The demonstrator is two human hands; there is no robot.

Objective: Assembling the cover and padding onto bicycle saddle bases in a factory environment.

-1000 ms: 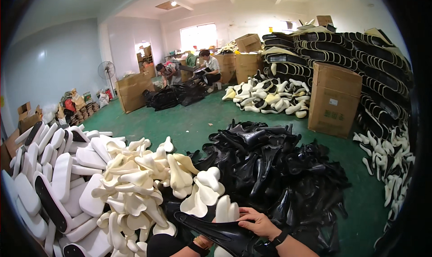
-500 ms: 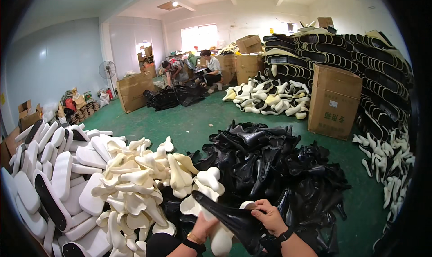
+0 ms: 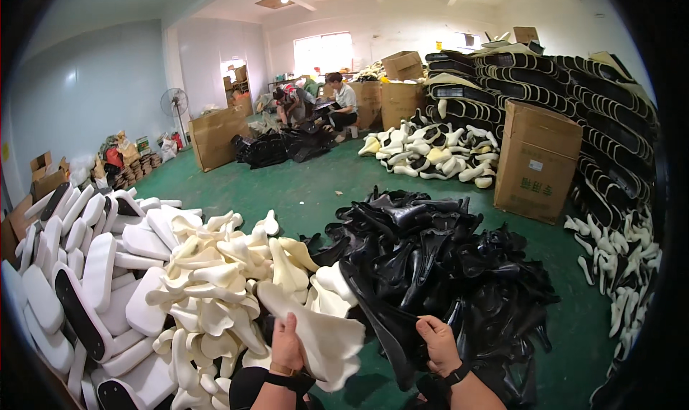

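My left hand [image 3: 286, 350] grips a cream foam bicycle saddle pad [image 3: 321, 332], thumb on top, its broad wavy end towards me. Closed on the edge of a black bicycle saddle cover [image 3: 384, 313] is my right hand [image 3: 438, 344]. The cover hangs with its narrow end pointing away to the left, apart from the pad. Left of centre lies a heap of similar cream foam pads [image 3: 215, 277]. A large pile of black covers [image 3: 459, 266] spreads beyond and beside my right hand.
White padded cushions [image 3: 100, 273] are heaped at far left. A tall cardboard box [image 3: 538, 162] stands on the green floor [image 3: 287, 198] near stacked black curved pieces [image 3: 610, 123]. More white pieces [image 3: 430, 151] lie farther back. Two people [image 3: 341, 105] sit near another black pile [image 3: 280, 148].
My left hand has moved left with the foam pad, which is now apart from the black cover. The cover now hangs more steeply from my right hand.
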